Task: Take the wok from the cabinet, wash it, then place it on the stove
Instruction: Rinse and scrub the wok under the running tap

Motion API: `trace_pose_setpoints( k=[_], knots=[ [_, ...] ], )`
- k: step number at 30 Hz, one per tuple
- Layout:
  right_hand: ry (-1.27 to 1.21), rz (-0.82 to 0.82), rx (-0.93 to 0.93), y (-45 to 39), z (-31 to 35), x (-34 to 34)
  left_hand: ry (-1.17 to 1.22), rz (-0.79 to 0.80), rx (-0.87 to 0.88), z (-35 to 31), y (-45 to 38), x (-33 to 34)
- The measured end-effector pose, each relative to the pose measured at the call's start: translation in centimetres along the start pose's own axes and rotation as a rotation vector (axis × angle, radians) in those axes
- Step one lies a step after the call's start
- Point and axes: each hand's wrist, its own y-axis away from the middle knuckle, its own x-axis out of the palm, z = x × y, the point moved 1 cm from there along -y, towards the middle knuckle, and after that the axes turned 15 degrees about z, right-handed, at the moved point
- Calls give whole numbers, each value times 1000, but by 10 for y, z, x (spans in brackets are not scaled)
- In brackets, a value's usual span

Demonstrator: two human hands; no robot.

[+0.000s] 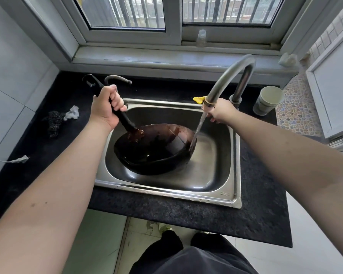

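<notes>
A dark, rust-stained wok sits tilted inside the steel sink. My left hand is shut on its black handle, which points up and to the left. My right hand grips the spout end of the tall curved faucet. A stream of water runs from the spout onto the wok's right rim, and some water lies pooled in the wok. The stove is out of view.
A black stone counter surrounds the sink. On it are a dark scrubber and white rag at left, a cable plug, a small second tap and a pale cup at right. A window sill lies behind.
</notes>
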Motion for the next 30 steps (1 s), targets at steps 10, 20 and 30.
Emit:
trace_pose_setpoints(
  k=[10, 20, 30],
  knots=[
    [-26, 9, 7, -3, -2, 1, -72, 14, 8, 9, -5, 29],
    [-26, 21, 9, -6, -3, 1, -162, 75, -7, 20, 3, 77],
    [-43, 46, -2, -5, -4, 1, -211, 118, -33, 24, 8, 94]
  ],
)
